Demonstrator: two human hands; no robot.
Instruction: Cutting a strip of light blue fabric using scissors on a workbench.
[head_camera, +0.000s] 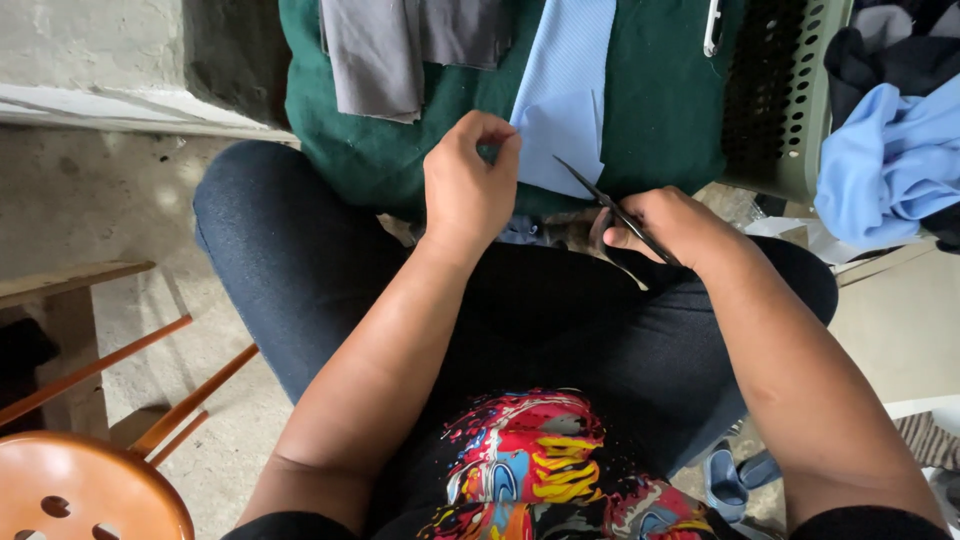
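Note:
My left hand (468, 185) pinches the edge of a light blue fabric strip (563, 105) that lies over a dark green cloth (660, 95) in front of my knees. My right hand (672, 225) grips dark scissors (600, 195); their blades point up and left, and the tip touches the lower right edge of the blue fabric. Grey fabric pieces (375, 55) lie on the green cloth to the left. I sit with both legs in dark trousers.
A green perforated laundry basket (790, 100) at the right holds light blue and dark clothes (885, 160). An orange wooden stool (85, 485) stands at the lower left beside a wooden bench (65, 285). The floor is concrete, and a blue sandal (725, 480) lies at the lower right.

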